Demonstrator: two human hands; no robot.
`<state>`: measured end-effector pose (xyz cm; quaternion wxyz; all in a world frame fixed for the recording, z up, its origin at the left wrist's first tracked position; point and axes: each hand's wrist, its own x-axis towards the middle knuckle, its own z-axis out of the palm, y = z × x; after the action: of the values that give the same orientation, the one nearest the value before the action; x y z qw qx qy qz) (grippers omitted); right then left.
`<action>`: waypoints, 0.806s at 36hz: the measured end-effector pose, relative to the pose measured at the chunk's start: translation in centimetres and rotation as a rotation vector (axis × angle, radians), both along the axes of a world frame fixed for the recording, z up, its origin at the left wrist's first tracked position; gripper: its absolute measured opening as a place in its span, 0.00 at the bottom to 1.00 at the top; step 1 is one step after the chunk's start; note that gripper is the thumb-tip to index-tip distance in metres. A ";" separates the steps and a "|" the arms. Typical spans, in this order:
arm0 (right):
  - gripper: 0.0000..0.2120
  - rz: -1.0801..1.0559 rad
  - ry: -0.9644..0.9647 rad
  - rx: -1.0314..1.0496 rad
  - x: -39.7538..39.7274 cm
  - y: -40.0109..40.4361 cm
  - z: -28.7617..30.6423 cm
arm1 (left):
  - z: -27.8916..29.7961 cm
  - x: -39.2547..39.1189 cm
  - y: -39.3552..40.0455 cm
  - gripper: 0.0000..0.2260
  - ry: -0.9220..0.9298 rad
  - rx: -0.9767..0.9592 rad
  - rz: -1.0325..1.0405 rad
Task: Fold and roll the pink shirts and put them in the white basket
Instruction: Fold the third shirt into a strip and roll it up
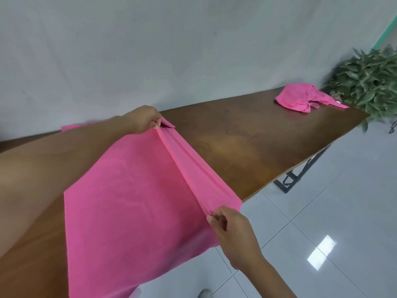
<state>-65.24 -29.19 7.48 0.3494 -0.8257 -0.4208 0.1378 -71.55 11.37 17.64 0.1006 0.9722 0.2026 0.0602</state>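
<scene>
Grip: left hand and right hand both pinch a fold ridge in the flat bright-pink fabric shirt.
Progress: early fold, not rolled yet.
Left: crumpled pink shirt at 2 o'clock on the brown wooden table; no basket visible.

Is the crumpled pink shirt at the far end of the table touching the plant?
Cannot tell. In the head view the crumpled shirt lies right beside the plant, leaves overlapping its edge, but no plain contact or gap shows.

No readable text (tag on shirt blurred)
</scene>
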 end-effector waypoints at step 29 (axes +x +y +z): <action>0.07 0.359 0.182 0.007 -18.7 3.9 0.5 | -0.4 -21.6 1.4 0.04 -0.061 0.047 0.166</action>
<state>-83.96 -25.25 7.98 0.3587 -0.7204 -0.5284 0.2705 -93.12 12.77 17.27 0.0787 0.9519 0.2778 0.1028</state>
